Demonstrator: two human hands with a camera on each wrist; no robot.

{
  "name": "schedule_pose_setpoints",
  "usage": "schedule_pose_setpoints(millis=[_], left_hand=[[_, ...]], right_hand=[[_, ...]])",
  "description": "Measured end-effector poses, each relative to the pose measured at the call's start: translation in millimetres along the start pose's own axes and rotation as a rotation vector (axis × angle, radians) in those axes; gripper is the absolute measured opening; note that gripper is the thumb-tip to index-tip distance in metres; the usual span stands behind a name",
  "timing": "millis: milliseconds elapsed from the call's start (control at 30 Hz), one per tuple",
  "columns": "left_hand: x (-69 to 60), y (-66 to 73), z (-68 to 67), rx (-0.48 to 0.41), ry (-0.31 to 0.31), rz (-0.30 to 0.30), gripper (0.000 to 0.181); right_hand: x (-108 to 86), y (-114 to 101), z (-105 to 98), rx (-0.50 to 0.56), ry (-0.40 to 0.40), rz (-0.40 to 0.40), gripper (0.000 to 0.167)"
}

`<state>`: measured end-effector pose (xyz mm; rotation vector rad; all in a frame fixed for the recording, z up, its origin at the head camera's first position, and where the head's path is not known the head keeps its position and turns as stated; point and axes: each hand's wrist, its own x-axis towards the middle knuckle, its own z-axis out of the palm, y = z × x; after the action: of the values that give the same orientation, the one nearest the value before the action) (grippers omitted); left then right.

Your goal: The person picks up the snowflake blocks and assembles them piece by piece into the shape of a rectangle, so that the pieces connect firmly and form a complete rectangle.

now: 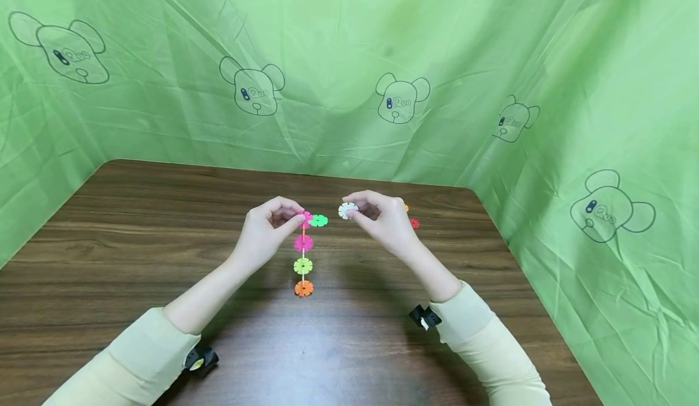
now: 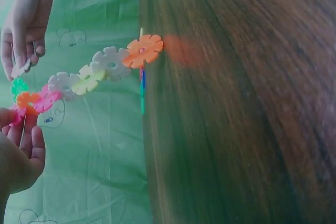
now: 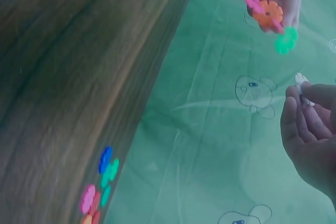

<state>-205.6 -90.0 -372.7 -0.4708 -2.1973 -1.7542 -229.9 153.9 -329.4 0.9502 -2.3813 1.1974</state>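
My left hand (image 1: 261,231) pinches a pink flower-shaped plastic disc (image 1: 307,217) at the upper part of a chain of interlocked discs. Beside it a green disc (image 1: 319,220) sticks out to the right, at the chain's end. From the pinched disc the chain runs down through orange, pink, white and yellow-green (image 2: 88,80) discs to an orange disc (image 2: 144,51) at the other end. My right hand (image 1: 390,223) pinches a single white disc (image 1: 346,210) between thumb and fingers, a short gap from the green one. Whether the lowest orange disc touches the table cannot be told.
Loose discs lie on the wooden table (image 1: 164,212) beyond my right hand, among them a blue disc (image 3: 105,159), a pink disc (image 3: 87,199) and green ones. A green curtain (image 1: 327,139) with bear outlines encloses the table at the back and sides.
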Motion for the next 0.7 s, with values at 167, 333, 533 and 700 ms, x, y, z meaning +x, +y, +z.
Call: schedule_pose_setpoints(millis=[167,333,533,700], left_hand=[[-1.0,0.5,0.8,0.003,0.003,0.004,0.010],[-2.9,2.2,1.4,0.001,0.002,0.002,0.010],[-4.2,2.1,3.2,-0.024,-0.001,0.010,0.011],[-4.6,1.0,4.4,-0.030,-0.010,0.016,0.011]], right_hand=[[-2.5,-0.1,8.4,0.040,-0.013,0.016,0.018],[-4.6,-1.5,15.8,0.099,-0.024,0.033,0.017],[-6.3,-3.5,21.1,0.118,-0.013,0.053,0.017],[-7.7,-5.0,23.8,0.147,-0.014,0.064,0.016]])
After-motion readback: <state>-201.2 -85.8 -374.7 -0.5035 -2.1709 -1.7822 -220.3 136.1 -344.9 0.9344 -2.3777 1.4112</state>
